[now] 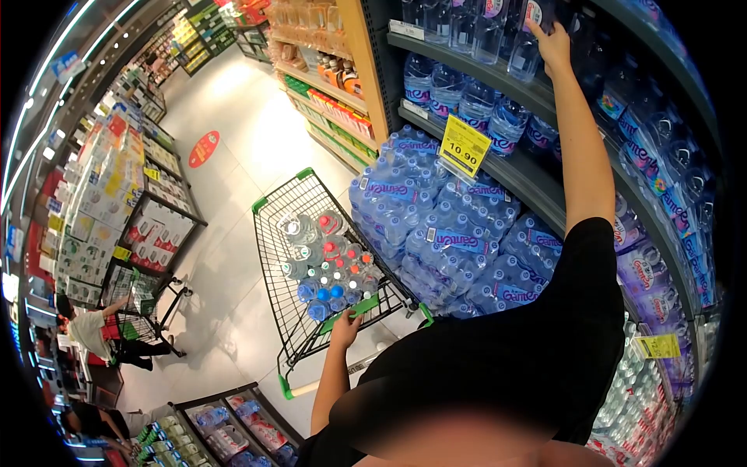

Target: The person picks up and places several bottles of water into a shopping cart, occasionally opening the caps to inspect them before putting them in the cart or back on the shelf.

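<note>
My right hand [554, 48] reaches up to the upper shelf, with its fingers wrapped around a clear water bottle [524, 56] with a purple-pink label. The bottle stands upright in a row of similar bottles [489, 29]. Lower down, my left hand [345, 328] is closed on the green bar of a shopping cart [268, 268]. Inside the wire basket lie many drink bottles [331, 249], with red, white and blue caps.
Shrink-wrapped water packs [451, 241] are stacked between the cart and the shelf [506, 167]. A yellow price sign [464, 148] juts out above them. Across the aisle [226, 249], a person [97, 335] stands by another cart [144, 311]. A display rack [233, 428] stands behind my cart.
</note>
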Tool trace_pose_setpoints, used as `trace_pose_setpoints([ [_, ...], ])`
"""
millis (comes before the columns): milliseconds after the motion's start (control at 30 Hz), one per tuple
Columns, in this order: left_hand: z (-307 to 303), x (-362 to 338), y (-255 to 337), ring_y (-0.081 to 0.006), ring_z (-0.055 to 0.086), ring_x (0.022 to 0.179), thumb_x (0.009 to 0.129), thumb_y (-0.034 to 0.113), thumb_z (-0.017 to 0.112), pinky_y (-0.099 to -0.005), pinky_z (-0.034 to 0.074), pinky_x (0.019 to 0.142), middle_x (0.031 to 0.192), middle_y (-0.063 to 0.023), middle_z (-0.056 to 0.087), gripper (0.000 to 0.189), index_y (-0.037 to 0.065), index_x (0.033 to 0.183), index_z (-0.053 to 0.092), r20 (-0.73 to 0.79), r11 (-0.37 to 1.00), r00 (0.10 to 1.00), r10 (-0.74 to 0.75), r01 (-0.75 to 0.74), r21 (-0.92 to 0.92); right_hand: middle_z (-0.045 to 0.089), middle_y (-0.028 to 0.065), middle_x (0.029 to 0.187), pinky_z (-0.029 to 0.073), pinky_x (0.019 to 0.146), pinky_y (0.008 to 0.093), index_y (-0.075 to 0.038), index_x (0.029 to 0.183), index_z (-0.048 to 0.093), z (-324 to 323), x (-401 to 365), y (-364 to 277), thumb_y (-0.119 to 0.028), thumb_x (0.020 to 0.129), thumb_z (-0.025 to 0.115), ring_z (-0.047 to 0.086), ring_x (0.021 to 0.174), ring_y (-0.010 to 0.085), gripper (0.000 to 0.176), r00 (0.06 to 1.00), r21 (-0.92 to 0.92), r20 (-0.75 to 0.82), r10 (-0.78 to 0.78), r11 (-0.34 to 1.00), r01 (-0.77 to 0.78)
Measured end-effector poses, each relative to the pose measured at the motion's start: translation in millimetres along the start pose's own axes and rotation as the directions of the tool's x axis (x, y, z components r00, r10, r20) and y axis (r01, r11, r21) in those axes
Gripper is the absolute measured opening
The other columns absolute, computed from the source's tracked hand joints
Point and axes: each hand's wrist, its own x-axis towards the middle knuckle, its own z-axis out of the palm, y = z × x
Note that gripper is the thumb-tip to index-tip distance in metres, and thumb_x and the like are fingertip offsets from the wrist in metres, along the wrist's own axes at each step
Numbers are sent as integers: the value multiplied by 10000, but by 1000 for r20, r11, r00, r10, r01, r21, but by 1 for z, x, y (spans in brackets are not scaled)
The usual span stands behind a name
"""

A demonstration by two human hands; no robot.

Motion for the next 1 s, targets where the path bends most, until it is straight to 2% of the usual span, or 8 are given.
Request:
trace_pose_setpoints([
  [167, 4, 1, 0, -361, 691, 905, 892, 373, 650, -417, 534, 816, 970, -219, 713, 453, 9, 1160, 621, -20, 1000, 1000, -11, 12, 23, 634, 168, 1225, 446, 936, 313, 62, 1307, 507, 6, 4, 18, -286, 840, 788, 592, 1103, 208, 646, 998, -25, 55, -36, 999, 37],
  [200, 9, 4, -8, -275, 700, 809, 903, 359, 666, -366, 542, 741, 909, -182, 721, 441, -5, 1148, 618, -56, 997, 997, 52, -49, 57, 639, 153, 1194, 467, 892, 315, 51, 1325, 484, 9, -2, 5, -215, 844, 769, 603, 1060, 198, 620, 999, -1, 50, 9, 1000, -9],
  [267, 9, 5, -6, -337, 693, 879, 897, 374, 655, -403, 536, 797, 951, -213, 714, 453, 3, 1154, 621, -30, 1000, 999, 12, -11, 25, 650, 123, 1130, 511, 803, 320, 29, 1361, 437, 19, -19, -40, -74, 850, 730, 625, 972, 179, 598, 994, 47, 41, 98, 994, -100],
  [600, 9, 6, -6, -367, 688, 923, 896, 397, 640, -430, 532, 826, 984, -226, 709, 458, 9, 1139, 627, -18, 997, 1000, -1, 2, 71, 664, 159, 1111, 510, 824, 315, 51, 1343, 464, 24, -26, -35, -149, 847, 764, 643, 948, 191, 613, 998, 46, 30, 61, 997, -63],
  [733, 6, 4, -4, -360, 689, 935, 893, 398, 642, -424, 530, 831, 1009, -222, 709, 478, -1, 1157, 623, 13, 997, 1000, -1, 0, 72, 639, 177, 1187, 488, 896, 325, 0, 1494, 246, 18, -39, -36, -230, 846, 777, 620, 1048, 225, 868, 974, 28, -12, 226, 974, -226],
  [800, 3, 1, -2, -360, 690, 917, 888, 387, 649, -424, 530, 814, 966, -215, 712, 461, 14, 1157, 626, 0, 998, 999, 32, -32, 59, 542, 266, 1308, 443, 1004, 350, 63, 1397, 350, 11, -44, 5, -368, 792, 819, 562, 1195, 300, 879, 992, -294, -113, -58, 956, 22],
  [900, 0, 2, -22, -367, 687, 888, 881, 380, 650, -430, 530, 795, 921, -209, 708, 417, 48, 1133, 639, -36, 996, 995, 90, -91, -12, 601, 158, 1204, 437, 1001, 347, 17, 1292, 467, 22, -141, -43, -221, 881, 734, 581, 1128, 234, 545, 952, -52, -139, -273, 962, 268],
  [1000, -22, 1, -34, -366, 679, 908, 883, 413, 628, -440, 528, 795, 941, -195, 705, 404, 84, 1116, 652, -93, 998, 993, 67, -65, 24, 640, 66, 1031, 488, 853, 298, -8, 1128, 577, 32, -284, -77, -126, 935, 652, 615, 931, 161, 238, 961, 80, 234, -147, 988, 131],
])
